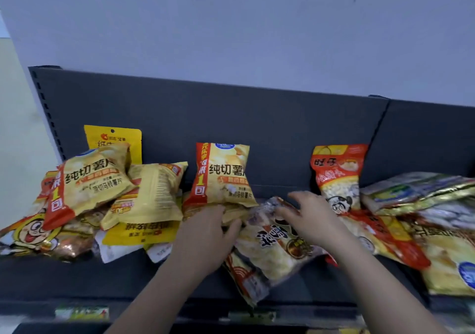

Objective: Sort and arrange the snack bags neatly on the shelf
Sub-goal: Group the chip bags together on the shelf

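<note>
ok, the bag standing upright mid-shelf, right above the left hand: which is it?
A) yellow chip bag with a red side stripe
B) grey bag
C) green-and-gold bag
A: the yellow chip bag with the red stripe stands upright mid-shelf, and the left hand seems to hold it by its lower edge.

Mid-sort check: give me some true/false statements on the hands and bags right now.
The middle chip bag stands upright. True.
The red bag lies flat. False: it stands propped against the shelf back panel.
The left-side bags form a neat row. False: they are heaped, overlapping.
The right hand spreads its fingers over the pale bag. True.
The left hand is away from the bags. False: it is at the middle chip bag's base.
</note>
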Demonstrator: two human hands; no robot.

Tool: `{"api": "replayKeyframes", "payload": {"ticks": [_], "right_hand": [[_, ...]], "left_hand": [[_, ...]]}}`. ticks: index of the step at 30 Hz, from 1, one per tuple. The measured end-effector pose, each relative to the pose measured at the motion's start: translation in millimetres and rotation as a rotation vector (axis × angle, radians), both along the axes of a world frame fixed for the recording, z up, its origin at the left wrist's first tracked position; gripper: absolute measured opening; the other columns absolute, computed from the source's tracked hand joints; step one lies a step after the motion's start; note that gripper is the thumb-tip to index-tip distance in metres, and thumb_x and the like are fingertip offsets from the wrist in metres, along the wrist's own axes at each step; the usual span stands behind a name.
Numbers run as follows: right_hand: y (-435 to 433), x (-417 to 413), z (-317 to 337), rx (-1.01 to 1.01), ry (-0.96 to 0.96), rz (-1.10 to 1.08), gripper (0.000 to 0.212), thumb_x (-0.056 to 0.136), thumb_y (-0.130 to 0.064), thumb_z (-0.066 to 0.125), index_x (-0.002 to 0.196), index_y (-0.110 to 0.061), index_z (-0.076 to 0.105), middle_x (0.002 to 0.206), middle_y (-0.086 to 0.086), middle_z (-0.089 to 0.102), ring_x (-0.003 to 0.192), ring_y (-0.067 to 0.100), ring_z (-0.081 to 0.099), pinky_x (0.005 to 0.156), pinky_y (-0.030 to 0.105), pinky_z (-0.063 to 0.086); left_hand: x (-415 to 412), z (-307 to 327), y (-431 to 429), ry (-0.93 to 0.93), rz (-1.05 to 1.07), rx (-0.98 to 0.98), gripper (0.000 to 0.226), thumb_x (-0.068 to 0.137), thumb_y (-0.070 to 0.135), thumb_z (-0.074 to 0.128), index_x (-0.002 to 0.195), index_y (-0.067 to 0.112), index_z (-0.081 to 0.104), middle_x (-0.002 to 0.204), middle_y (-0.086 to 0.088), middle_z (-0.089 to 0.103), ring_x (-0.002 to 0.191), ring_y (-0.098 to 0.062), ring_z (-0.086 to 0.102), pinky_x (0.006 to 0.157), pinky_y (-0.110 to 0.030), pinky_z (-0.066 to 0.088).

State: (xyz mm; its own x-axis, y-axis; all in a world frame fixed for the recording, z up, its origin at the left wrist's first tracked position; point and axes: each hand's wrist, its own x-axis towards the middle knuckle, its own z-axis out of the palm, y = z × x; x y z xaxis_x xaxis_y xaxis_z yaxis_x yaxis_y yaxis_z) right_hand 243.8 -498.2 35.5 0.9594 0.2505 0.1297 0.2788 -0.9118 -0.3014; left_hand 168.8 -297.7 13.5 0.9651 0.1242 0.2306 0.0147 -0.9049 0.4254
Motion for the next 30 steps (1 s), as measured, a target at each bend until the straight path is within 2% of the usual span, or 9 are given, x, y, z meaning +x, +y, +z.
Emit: {"api": "replayKeyframes", "payload": {"ticks": [2,4,8,11,14,17,21,26,30], "right_hand": [[-26.9,7.9,-19.3,-0.075,0.067,-0.065,0.031,0.089,-0.046,0.055,0.094,-0.015,0.059,0.099,0.007,0.065,0.099,0.028,0.061,0.075,0.034,0.04],[-49.2,13.3,-36.0,-0.107,0.151,-0.114,0.034,0.088,-0.047,0.055,0.104,-0.017,0.058,0.106,0.007,0.065,0.103,0.028,0.06,0.082,0.035,0.046],[-73.6,15.1,-56.5,-0.033,0.259,-0.126,0.042,0.088,-0.049,0.056,0.115,-0.017,0.055,0.113,0.006,0.065,0.106,0.028,0.06,0.089,0.037,0.048],[-80.1,15.0,-63.3,0.011,0.223,-0.073,0.04,0.088,-0.047,0.056,0.113,-0.015,0.055,0.111,0.007,0.065,0.103,0.027,0.06,0.087,0.038,0.05],[-82.4,11.9,-60.4,0.126,0.217,-0.027,0.034,0.09,-0.036,0.059,0.114,-0.011,0.057,0.109,0.007,0.065,0.102,0.027,0.061,0.086,0.038,0.05],[-91.4,9.7,-58.7,0.214,0.181,-0.025,0.035,0.089,-0.026,0.061,0.12,-0.01,0.056,0.114,0.008,0.064,0.103,0.026,0.06,0.086,0.037,0.05],[-110.0,3.5,-53.6,0.317,0.14,-0.038,0.046,0.089,-0.02,0.061,0.134,-0.015,0.051,0.126,0.007,0.058,0.106,0.024,0.059,0.082,0.037,0.052],[-142.4,-8.6,-38.2,0.265,0.068,-0.039,0.048,0.091,-0.022,0.059,0.138,-0.015,0.048,0.135,0.009,0.05,0.118,0.026,0.052,0.096,0.037,0.047],[-170.0,-23.5,-24.6,0.206,0.001,-0.058,0.047,0.093,-0.023,0.056,0.138,-0.016,0.048,0.134,0.011,0.05,0.122,0.028,0.048,0.101,0.039,0.043]], "left_hand": [[-2.4,-16.6,-14.3,0.145,0.029,0.022,0.037,0.095,0.056,0.042,0.1,0.022,0.056,0.093,0.004,0.061,0.09,-0.016,0.06,0.076,-0.03,0.05],[-4.6,-30.9,-26.7,0.268,0.068,0.046,0.036,0.094,0.057,0.043,0.086,0.023,0.05,0.078,0.005,0.055,0.078,-0.016,0.058,0.065,-0.029,0.048],[-2.6,-58.9,-45.5,0.429,0.132,-0.074,0.046,0.087,0.067,0.048,0.083,0.021,0.045,0.066,0.003,0.055,0.057,-0.012,0.053,0.048,-0.028,0.041],[-2.4,-72.3,-58.7,0.422,0.173,-0.144,0.059,0.082,0.07,0.052,0.105,0.016,0.052,0.088,-0.002,0.064,0.074,-0.014,0.061,0.059,-0.031,0.05],[-7.7,-76.6,-71.4,0.395,0.218,-0.206,0.069,0.079,0.069,0.056,0.12,0.014,0.043,0.106,-0.011,0.056,0.086,-0.021,0.058,0.057,-0.029,0.043],[-12.8,-78.0,-81.6,0.374,0.195,-0.259,0.057,0.077,0.066,0.057,0.107,0.018,0.048,0.099,-0.008,0.059,0.08,-0.021,0.059,0.058,-0.031,0.048],[-22.1,-71.5,-97.7,0.293,0.133,-0.389,0.03,0.087,0.046,0.063,0.1,0.02,0.059,0.087,0.004,0.068,0.082,-0.015,0.062,0.07,-0.033,0.051],[-35.4,-55.5,-126.6,0.262,0.066,-0.533,0.022,0.088,0.043,0.064,0.099,0.024,0.063,0.096,0.009,0.069,0.088,-0.011,0.063,0.082,-0.035,0.052],[-42.4,-41.9,-149.7,0.26,-0.005,-0.588,0.015,0.09,0.039,0.064,0.09,0.024,0.064,0.089,0.007,0.07,0.083,-0.011,0.064,0.072,-0.029,0.049]]}}
